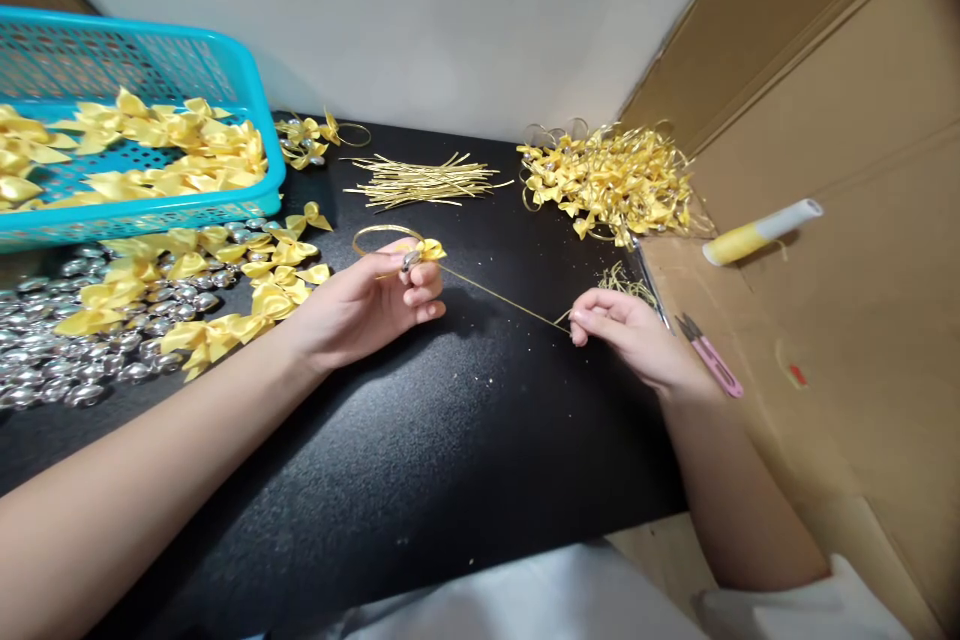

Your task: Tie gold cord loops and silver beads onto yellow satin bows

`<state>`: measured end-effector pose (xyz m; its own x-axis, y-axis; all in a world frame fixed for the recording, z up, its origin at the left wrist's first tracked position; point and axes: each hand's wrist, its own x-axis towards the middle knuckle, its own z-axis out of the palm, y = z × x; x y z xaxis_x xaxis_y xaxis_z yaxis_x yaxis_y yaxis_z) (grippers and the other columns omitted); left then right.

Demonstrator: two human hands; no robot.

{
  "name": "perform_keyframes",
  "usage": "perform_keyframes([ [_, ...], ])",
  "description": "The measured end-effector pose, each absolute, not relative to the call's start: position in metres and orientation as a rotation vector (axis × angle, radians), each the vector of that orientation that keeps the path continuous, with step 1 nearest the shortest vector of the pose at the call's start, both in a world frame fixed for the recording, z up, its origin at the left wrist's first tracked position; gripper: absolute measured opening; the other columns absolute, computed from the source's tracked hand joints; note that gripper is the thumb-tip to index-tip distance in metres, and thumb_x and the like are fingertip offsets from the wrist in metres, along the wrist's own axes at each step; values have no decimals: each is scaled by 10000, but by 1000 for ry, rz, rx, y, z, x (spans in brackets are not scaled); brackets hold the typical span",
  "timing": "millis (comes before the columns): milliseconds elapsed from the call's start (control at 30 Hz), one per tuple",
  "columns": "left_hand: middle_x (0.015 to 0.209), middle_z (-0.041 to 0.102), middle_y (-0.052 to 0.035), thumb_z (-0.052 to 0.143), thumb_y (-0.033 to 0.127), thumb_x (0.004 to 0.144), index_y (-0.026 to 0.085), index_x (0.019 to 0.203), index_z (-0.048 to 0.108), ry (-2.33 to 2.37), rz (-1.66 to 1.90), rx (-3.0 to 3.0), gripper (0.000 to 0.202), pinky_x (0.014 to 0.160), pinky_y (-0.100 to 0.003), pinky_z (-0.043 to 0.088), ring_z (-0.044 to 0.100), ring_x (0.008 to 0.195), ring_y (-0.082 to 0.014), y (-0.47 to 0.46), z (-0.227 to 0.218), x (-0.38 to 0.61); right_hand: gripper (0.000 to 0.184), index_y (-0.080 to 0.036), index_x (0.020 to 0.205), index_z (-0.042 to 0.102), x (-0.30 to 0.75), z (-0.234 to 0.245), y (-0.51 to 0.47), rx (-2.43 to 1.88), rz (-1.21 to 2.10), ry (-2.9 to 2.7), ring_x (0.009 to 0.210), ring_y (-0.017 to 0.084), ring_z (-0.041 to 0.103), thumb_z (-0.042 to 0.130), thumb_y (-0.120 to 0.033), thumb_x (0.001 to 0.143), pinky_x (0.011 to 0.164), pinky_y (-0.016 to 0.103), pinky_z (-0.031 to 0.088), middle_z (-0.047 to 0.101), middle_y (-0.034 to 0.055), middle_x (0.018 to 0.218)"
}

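Between the fingers of my left hand (375, 305) is a small yellow ribbon bow (430, 250) with a silver bead (410, 261) against it. A loop of gold cord (375, 228) stands up behind those fingers. From the bow a straight length of gold cord (506, 298) runs down to the right. My right hand (619, 325) pinches its far end between thumb and fingertips, above the black table (420, 480). Several cut gold cords (427, 182) lie in a bundle beyond my left hand.
A turquoise basket (266, 135) of yellow bows stands left, with silver beads (135, 330) and loose bows before it. Finished-looking looped bows (615, 180) are heaped at the back right. Pink thread snips (712, 358) and a yellow-white tube (761, 232) rest on cardboard at right.
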<state>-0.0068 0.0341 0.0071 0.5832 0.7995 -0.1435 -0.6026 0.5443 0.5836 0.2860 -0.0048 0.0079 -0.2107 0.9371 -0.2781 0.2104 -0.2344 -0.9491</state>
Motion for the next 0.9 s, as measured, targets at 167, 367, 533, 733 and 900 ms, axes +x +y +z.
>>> perform_keyframes([
  [167, 560, 566, 43, 760, 175, 712, 159, 650, 581, 477, 791, 567, 190, 598, -224, 482, 495, 527, -72, 29, 4, -5, 315, -157, 699, 666, 290, 10, -4, -1500, 1605, -1218, 588, 123, 668, 861, -387, 608, 647, 261, 537, 727, 26, 649],
  [367, 607, 640, -3, 707, 168, 760, 147, 636, 571, 562, 702, 790, 185, 576, -198, 391, 521, 592, -88, 18, 2, 5, 278, -172, 788, 710, 288, 12, -7, -1424, 1624, -1117, 678, 126, 719, 874, -317, 616, 734, 259, 568, 766, 28, 733],
  [533, 643, 660, -6, 655, 167, 783, 152, 650, 553, 624, 662, 874, 168, 576, -214, 357, 499, 604, -88, 11, -2, 11, 341, -212, 940, 742, 283, 13, -10, -1316, 1699, -1056, 716, 119, 728, 865, -319, 641, 770, 257, 572, 767, 4, 757],
  [733, 658, 657, 4, 642, 203, 772, 156, 662, 563, 698, 650, 885, 144, 599, -231, 358, 494, 618, -93, 8, -5, 16, 244, -186, 769, 743, 268, 11, -16, -1257, 1786, -1027, 675, 112, 727, 877, -325, 620, 706, 214, 565, 759, 8, 708],
  [900, 663, 647, 8, 636, 227, 770, 161, 669, 562, 724, 638, 895, 141, 609, -243, 355, 486, 624, -102, 6, -3, 17, 264, -172, 657, 673, 253, 2, -19, -1165, 1707, -1059, 592, 91, 692, 854, -364, 656, 623, 198, 549, 730, -4, 652],
])
